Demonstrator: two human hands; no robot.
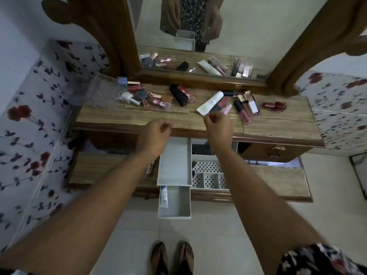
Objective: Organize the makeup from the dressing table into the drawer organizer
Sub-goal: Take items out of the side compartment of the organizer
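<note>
With both hands loosely curled and empty, the white tube (pixel 210 101) at frame centre is best pinched mid-body by the right hand (pixel 218 127)

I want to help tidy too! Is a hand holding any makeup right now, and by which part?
Nothing held. Left hand is loosely curled, empty; right hand reaches toward the white tube, not gripping it.

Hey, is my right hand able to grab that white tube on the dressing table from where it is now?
Probably yes. The right hand hovers just at the near end of the white tube, which lies on top of the clutter with nothing covering that end. The fingers look loosely curled and empty.
</note>
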